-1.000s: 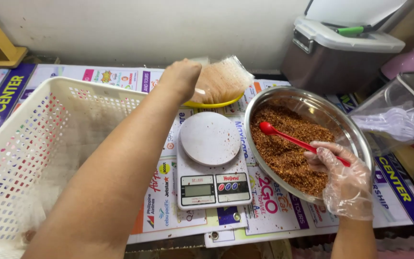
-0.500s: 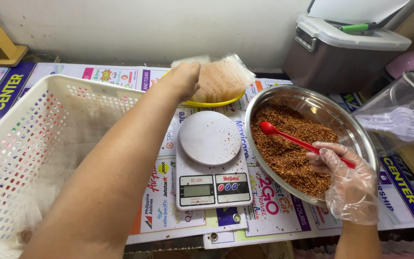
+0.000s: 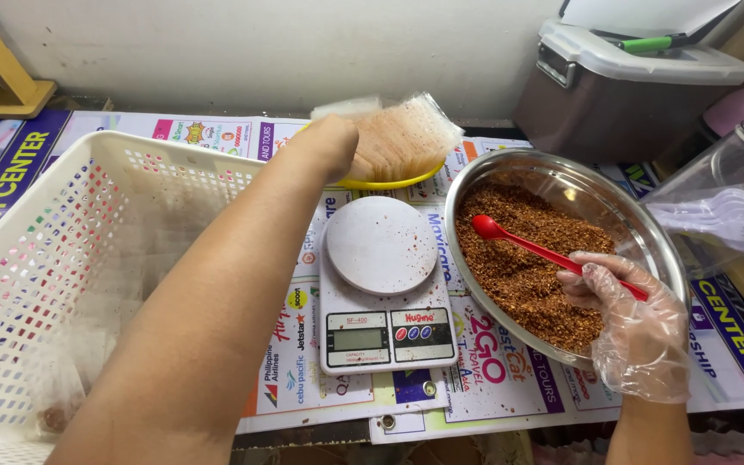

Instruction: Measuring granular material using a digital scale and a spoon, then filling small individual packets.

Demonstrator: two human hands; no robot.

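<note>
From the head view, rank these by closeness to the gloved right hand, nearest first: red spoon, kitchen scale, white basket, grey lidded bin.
1. The red spoon: held in the right hand, over the steel bowl.
2. The kitchen scale: just left of the bowl, centre of the table.
3. The grey lidded bin: back right, by the wall.
4. The white basket: far left.

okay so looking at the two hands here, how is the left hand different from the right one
The left hand is bare; the right hand wears a clear plastic glove. The left hand reaches far forward to the stack of small clear bags on the yellow dish; the right hand stays near, over the rim of the steel bowl. The left hand grips the bags; the right hand holds a red spoon in the reddish-brown flakes. Both are closed on something.
</note>
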